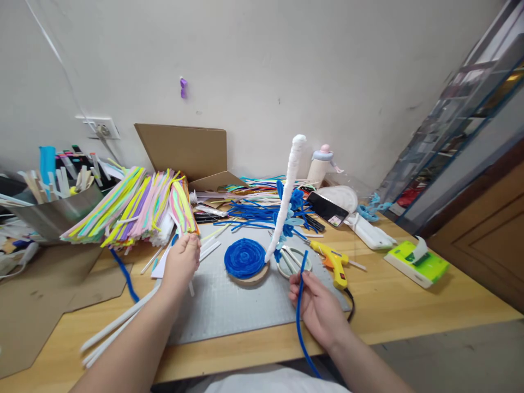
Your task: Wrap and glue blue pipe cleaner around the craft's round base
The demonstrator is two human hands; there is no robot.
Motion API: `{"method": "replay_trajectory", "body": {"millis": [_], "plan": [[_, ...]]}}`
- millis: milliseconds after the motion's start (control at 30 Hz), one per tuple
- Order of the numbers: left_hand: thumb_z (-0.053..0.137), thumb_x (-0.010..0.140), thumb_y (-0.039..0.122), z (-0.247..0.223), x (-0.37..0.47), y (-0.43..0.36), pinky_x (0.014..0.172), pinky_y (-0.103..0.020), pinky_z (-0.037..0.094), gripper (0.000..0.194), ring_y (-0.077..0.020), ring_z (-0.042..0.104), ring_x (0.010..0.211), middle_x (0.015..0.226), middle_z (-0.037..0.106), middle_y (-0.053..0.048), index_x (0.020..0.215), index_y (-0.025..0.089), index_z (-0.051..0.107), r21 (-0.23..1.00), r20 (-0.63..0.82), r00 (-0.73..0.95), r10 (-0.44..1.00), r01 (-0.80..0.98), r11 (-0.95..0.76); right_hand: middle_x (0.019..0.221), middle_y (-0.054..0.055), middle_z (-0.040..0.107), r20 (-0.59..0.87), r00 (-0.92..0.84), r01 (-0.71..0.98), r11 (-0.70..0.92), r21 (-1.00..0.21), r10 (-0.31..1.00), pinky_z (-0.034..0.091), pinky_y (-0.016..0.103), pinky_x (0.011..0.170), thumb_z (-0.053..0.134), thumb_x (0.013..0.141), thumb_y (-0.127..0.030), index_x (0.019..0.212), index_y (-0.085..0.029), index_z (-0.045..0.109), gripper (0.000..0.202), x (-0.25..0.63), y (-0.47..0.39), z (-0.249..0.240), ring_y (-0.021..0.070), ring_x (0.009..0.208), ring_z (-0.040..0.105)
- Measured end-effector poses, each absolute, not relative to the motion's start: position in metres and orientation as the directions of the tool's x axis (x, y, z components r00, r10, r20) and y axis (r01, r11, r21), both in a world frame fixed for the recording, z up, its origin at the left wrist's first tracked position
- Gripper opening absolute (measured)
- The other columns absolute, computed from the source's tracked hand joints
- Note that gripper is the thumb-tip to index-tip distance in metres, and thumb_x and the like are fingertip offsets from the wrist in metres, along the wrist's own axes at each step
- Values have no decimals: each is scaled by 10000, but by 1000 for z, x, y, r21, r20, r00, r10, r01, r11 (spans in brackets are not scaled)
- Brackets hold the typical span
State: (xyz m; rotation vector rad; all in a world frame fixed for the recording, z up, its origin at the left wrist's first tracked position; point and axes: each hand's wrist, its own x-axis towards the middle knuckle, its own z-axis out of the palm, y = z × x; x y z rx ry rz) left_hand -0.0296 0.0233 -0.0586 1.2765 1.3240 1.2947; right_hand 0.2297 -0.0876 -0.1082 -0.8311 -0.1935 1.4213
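Observation:
My right hand (318, 310) pinches a long blue pipe cleaner (301, 322), which hangs down past the table's front edge. My left hand (182, 259) is closed at the near end of a bundle of pink, yellow and orange pipe cleaners (182, 204); what its fingers hold is hidden. Between my hands, a round blue coil (244, 257) sits on a brown cardboard disc (249, 281). From the coil's right edge rises a white wrapped stem (290, 177), tilted right, with blue flower shapes (292, 204) beside it. Scissors (292, 261) lie just beyond my right hand.
A grey cutting mat (221, 322) lies under the work. To the right are a yellow glue gun (333, 262), a phone (327, 208), a white power bank (370, 232) and a green tissue pack (417, 262). Loose blue pipe cleaners (249, 210) lie behind; a metal container (61, 213) stands left.

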Motion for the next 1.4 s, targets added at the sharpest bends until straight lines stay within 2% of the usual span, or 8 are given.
{"method": "replay_trajectory", "body": {"millis": [200, 500, 667, 767, 1000, 1233, 1333, 1400], "plan": [[429, 906, 420, -49, -33, 22, 434, -192, 447, 365, -76, 483, 431, 593, 591, -23, 816, 105, 591, 968, -188, 16, 982, -164, 188, 726, 3, 632, -303, 171, -773, -63, -631, 938, 465, 201, 532, 707, 738, -236, 830, -194, 557, 181, 229, -92, -109, 105, 597, 542], [407, 934, 383, -47, -39, 20, 634, -227, 543, 379, -123, 634, 703, 936, 666, -126, 1134, 121, 594, 826, -326, 292, 899, -376, 421, 714, -2, 630, -269, 165, -755, -54, -654, 949, 445, 205, 531, 741, 698, -256, 803, -198, 571, 208, 226, -92, -105, 111, 597, 530], [746, 697, 196, -55, -41, 18, 589, -175, 485, 181, -79, 559, 638, 750, 601, -10, 817, 157, 615, 893, -191, 269, 944, -351, 281, 725, -2, 633, -259, 169, -743, -49, -668, 951, 445, 208, 537, 734, 708, -257, 817, -205, 564, 209, 226, -93, -107, 114, 604, 534], [819, 599, 224, -58, -41, 18, 544, -156, 437, 331, -64, 497, 596, 648, 513, 31, 609, 148, 497, 897, -68, 276, 959, -404, 180, 732, -2, 637, -267, 179, -741, -49, -670, 947, 448, 211, 538, 742, 696, -253, 830, -209, 564, 226, 226, -93, -107, 117, 606, 539], [812, 604, 397, -59, -40, 19, 561, -141, 458, 359, -58, 498, 606, 651, 498, 27, 653, 141, 565, 830, -92, 278, 956, -509, 228, 731, -1, 639, -260, 184, -724, -48, -688, 948, 448, 209, 539, 740, 698, -261, 832, -206, 570, 224, 224, -93, -104, 112, 600, 538], [619, 799, 427, -60, -35, 17, 483, -187, 415, 384, -78, 475, 497, 547, 487, 27, 572, 165, 454, 875, -147, 267, 952, -413, 251, 716, -9, 640, -271, 202, -716, -47, -696, 941, 449, 226, 528, 743, 679, -265, 822, -208, 568, 232, 224, -93, -102, 120, 586, 546], [522, 790, 573, -62, -36, 20, 465, -225, 386, 485, -120, 508, 494, 527, 529, -12, 531, 165, 488, 948, -208, 166, 964, -207, 240, 716, -12, 636, -258, 212, -701, -38, -712, 943, 448, 229, 522, 740, 678, -278, 836, -209, 568, 243, 224, -93, -103, 122, 582, 547], [549, 755, 557, -65, -38, 22, 482, -234, 372, 433, -147, 536, 541, 575, 583, -38, 609, 152, 601, 994, -109, 17, 994, 27, 108, 727, -9, 633, -228, 207, -689, -23, -724, 951, 443, 230, 522, 738, 686, -287, 853, -209, 566, 252, 223, -94, -103, 121, 581, 541]]}}
